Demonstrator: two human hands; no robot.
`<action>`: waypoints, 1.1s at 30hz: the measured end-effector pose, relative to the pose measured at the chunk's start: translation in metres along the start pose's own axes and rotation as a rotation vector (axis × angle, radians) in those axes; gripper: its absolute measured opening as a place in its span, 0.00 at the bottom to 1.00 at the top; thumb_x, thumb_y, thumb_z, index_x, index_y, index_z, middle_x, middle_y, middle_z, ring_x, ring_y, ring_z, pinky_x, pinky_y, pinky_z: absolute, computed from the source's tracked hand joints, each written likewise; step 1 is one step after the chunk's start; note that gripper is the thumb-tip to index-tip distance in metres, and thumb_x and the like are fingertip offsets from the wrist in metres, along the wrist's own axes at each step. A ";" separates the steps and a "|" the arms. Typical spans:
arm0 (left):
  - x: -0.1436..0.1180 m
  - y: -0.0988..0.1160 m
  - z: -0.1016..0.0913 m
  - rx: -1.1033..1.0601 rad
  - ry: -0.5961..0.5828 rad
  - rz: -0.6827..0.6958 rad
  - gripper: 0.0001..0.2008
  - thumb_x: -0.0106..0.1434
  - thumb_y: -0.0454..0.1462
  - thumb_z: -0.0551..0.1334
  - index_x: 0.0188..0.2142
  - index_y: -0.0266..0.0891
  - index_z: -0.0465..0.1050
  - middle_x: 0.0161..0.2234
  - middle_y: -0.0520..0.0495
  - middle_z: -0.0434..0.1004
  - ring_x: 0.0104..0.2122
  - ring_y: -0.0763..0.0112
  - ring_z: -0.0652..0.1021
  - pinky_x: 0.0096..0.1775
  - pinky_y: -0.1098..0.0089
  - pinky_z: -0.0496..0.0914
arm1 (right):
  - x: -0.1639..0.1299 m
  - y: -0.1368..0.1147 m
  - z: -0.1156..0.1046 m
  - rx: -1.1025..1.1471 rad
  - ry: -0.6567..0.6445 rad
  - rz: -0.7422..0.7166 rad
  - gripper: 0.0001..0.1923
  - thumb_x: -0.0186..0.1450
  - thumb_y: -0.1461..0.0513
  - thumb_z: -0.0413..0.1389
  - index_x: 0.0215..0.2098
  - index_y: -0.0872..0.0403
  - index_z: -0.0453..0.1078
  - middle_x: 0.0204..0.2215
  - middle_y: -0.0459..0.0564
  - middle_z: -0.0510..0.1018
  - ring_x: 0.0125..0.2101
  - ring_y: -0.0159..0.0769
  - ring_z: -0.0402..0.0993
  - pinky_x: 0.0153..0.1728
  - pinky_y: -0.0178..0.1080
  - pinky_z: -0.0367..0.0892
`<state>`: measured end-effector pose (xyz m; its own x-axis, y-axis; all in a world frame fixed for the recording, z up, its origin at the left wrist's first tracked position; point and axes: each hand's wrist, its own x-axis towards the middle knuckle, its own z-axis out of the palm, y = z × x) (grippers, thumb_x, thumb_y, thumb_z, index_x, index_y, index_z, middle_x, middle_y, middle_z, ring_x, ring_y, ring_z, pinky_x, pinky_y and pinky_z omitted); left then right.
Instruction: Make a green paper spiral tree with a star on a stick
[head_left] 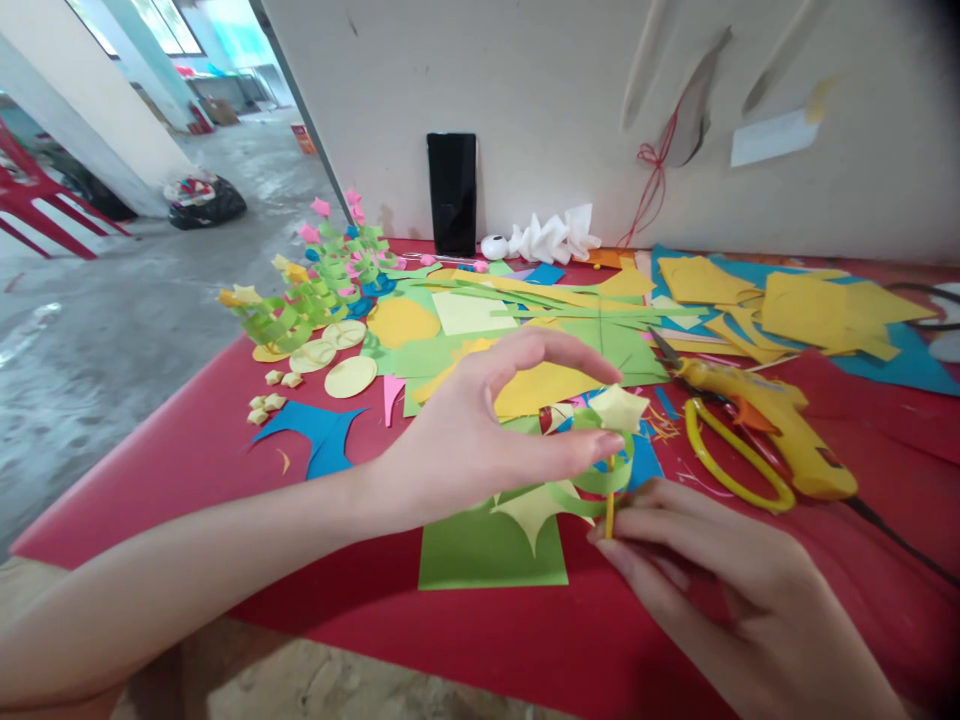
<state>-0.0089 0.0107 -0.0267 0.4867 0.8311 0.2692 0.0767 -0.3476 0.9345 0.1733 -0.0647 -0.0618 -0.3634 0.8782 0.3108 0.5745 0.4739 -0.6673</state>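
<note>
My left hand (487, 420) arches in from the left, its index fingertip at the top of a pale yellow paper star (619, 408) and its thumb just beneath. The star sits on a thin yellow stem (610, 515), with a curled green paper strip (616, 475) around it. Low on that stem, my right hand (697, 560) pinches with thumb and fingers. Behind and below the hands lie a pale yellow paper offcut with pointed corners (534, 515) and a green paper sheet (487, 560).
A yellow glue gun (780, 420) and yellow-handled scissors (739, 465) lie at right. Finished paper flowers (300, 300), pale discs (351, 377) and small folded stars (266, 405) are at left. A phone (452, 195) leans on the back board. Yellow paper (814, 310) lies behind.
</note>
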 end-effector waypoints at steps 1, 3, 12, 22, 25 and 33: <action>0.000 0.001 0.000 0.000 -0.004 -0.007 0.12 0.53 0.35 0.66 0.39 0.41 0.70 0.41 0.49 0.72 0.46 0.66 0.70 0.51 0.67 0.62 | 0.000 0.000 0.000 0.002 -0.008 0.008 0.04 0.62 0.66 0.52 0.30 0.53 0.68 0.24 0.45 0.71 0.24 0.27 0.69 0.23 0.27 0.66; 0.000 0.002 0.000 -0.006 -0.020 -0.018 0.13 0.53 0.35 0.66 0.39 0.40 0.70 0.42 0.49 0.71 0.46 0.67 0.70 0.51 0.67 0.62 | 0.000 0.000 -0.001 0.002 -0.011 0.027 0.04 0.62 0.66 0.52 0.30 0.53 0.67 0.23 0.44 0.69 0.23 0.27 0.68 0.22 0.27 0.66; 0.000 0.002 0.000 -0.018 -0.018 0.021 0.07 0.55 0.34 0.64 0.35 0.38 0.70 0.40 0.47 0.70 0.47 0.65 0.70 0.51 0.67 0.62 | -0.002 -0.003 -0.002 0.038 -0.061 0.049 0.06 0.63 0.66 0.50 0.29 0.54 0.67 0.23 0.47 0.69 0.23 0.28 0.68 0.22 0.29 0.65; -0.001 0.016 -0.010 0.191 0.007 0.227 0.17 0.53 0.32 0.64 0.44 0.41 0.68 0.45 0.46 0.69 0.49 0.63 0.67 0.54 0.65 0.60 | 0.004 0.001 -0.007 -0.038 0.022 -0.067 0.04 0.61 0.68 0.50 0.31 0.54 0.65 0.25 0.46 0.71 0.24 0.28 0.70 0.23 0.28 0.67; 0.001 0.022 -0.020 0.334 0.002 0.372 0.19 0.52 0.31 0.64 0.44 0.44 0.67 0.44 0.48 0.70 0.47 0.62 0.67 0.53 0.63 0.60 | 0.006 0.002 -0.012 -0.096 0.124 -0.112 0.06 0.60 0.68 0.52 0.33 0.51 0.64 0.26 0.44 0.72 0.24 0.27 0.71 0.23 0.27 0.67; 0.001 0.030 -0.035 0.652 0.079 0.563 0.20 0.52 0.36 0.66 0.45 0.48 0.67 0.41 0.50 0.74 0.45 0.62 0.70 0.53 0.61 0.60 | -0.001 0.015 -0.023 -0.469 0.262 -0.222 0.09 0.60 0.65 0.53 0.39 0.48 0.64 0.35 0.48 0.74 0.33 0.35 0.73 0.34 0.37 0.69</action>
<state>-0.0365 0.0159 0.0093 0.5422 0.4793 0.6901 0.3376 -0.8764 0.3434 0.1992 -0.0567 -0.0561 -0.3528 0.7128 0.6062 0.7905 0.5737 -0.2146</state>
